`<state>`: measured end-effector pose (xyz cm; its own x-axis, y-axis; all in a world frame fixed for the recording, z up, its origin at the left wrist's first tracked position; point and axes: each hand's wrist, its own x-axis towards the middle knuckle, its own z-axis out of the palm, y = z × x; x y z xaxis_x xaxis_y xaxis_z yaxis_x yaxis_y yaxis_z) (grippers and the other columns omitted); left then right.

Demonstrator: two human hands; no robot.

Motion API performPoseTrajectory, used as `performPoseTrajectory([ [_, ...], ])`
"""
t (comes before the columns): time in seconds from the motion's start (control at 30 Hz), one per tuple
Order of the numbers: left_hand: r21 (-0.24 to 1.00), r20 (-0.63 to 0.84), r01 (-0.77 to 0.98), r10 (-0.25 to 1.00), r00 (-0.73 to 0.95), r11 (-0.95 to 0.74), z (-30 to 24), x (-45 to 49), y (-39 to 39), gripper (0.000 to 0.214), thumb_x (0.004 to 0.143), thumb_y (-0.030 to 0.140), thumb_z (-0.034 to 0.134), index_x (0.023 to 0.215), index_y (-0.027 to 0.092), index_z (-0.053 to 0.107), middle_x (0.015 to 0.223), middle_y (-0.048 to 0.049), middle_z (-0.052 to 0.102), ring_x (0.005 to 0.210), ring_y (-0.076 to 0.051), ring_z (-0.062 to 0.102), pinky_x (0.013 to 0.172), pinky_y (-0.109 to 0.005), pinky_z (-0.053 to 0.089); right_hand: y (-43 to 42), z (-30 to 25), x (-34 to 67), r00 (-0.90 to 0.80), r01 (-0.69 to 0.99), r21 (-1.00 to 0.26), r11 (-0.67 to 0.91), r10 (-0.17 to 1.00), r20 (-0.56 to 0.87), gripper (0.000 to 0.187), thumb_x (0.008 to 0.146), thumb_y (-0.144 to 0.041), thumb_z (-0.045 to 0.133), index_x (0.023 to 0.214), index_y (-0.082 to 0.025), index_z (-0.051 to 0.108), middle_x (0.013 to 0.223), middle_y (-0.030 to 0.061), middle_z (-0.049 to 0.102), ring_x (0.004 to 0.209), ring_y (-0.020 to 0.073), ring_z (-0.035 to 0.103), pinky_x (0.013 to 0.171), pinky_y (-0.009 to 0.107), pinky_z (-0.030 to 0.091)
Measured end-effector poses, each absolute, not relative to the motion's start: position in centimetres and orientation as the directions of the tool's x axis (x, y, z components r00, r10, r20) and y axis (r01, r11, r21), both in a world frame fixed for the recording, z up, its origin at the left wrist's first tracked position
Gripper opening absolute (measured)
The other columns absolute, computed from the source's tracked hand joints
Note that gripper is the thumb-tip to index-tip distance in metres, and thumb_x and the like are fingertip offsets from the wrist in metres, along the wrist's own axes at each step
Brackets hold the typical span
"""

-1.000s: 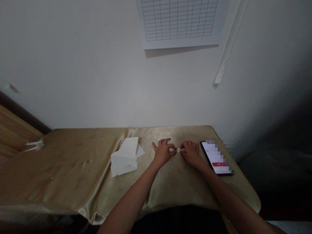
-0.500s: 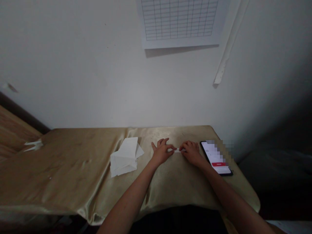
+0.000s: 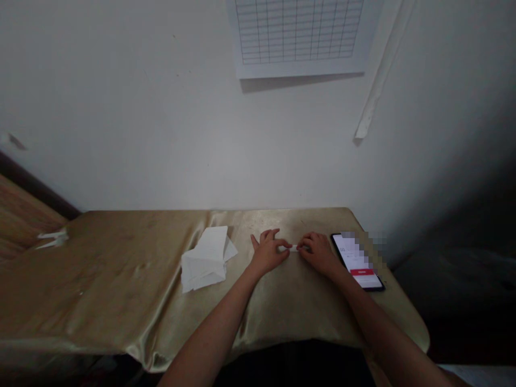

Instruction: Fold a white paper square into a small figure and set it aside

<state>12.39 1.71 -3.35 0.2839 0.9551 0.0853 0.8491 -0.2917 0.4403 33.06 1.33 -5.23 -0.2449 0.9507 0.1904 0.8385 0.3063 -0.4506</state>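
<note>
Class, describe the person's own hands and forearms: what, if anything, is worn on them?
The left hand and right hand are bare, without gloves. The left forearm and right forearm show no sleeve, watch or bracelet. Whether any ring is worn is too small to tell.

Held strip (image 3: 294, 248) is plain white, same for the paper sheets (image 3: 209, 258); surface (image 3: 282, 306) reads gold-tan with a satin sheen, pale highlights on the folds, brownish mottling toward the left. Phone (image 3: 347, 257) has a black edge, pale lilac-white screen, one red bar, part pixelated. Wall (image 3: 121, 118) is dull grey-white with a few dark specks, chart (image 3: 298, 69) white with a dark ruled grid, wood panel (image 3: 24, 212) orange-brown with streaky grain.
</note>
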Motion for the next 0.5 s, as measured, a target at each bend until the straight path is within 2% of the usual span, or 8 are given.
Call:
performPoseTrajectory([
  [0.27,0.447,0.128,0.856,0.965,0.227,-0.261,-4.1,13.3,1.8,0.016,0.085,0.047,0.071,0.098,0.039,0.076,0.147,0.0006,0.051,0.140,-0.031,0.037,0.113,-0.079,0.003,1.1,-5.4,32.2,-0.187,0.855,-0.438,0.279,0.952,0.241,0.013,0.089,-0.033,0.064,0.094,-0.025,0.072,0.107,0.0059,0.064,0.108,0.0262,0.051,0.101,0.042,0.034],
  [0.5,0.447,0.148,0.853,0.963,0.226,-0.269,-3.9,13.6,1.7,0.020,0.085,0.051,0.071,0.097,0.036,0.075,0.145,0.0000,0.053,0.137,-0.032,0.039,0.112,-0.079,0.005,1.5,-5.6,32.2,-0.150,0.858,-0.450,0.246,0.960,0.237,0.014,0.087,-0.037,0.068,0.093,-0.025,0.071,0.106,0.0052,0.064,0.110,0.0261,0.051,0.102,0.042,0.032],
])
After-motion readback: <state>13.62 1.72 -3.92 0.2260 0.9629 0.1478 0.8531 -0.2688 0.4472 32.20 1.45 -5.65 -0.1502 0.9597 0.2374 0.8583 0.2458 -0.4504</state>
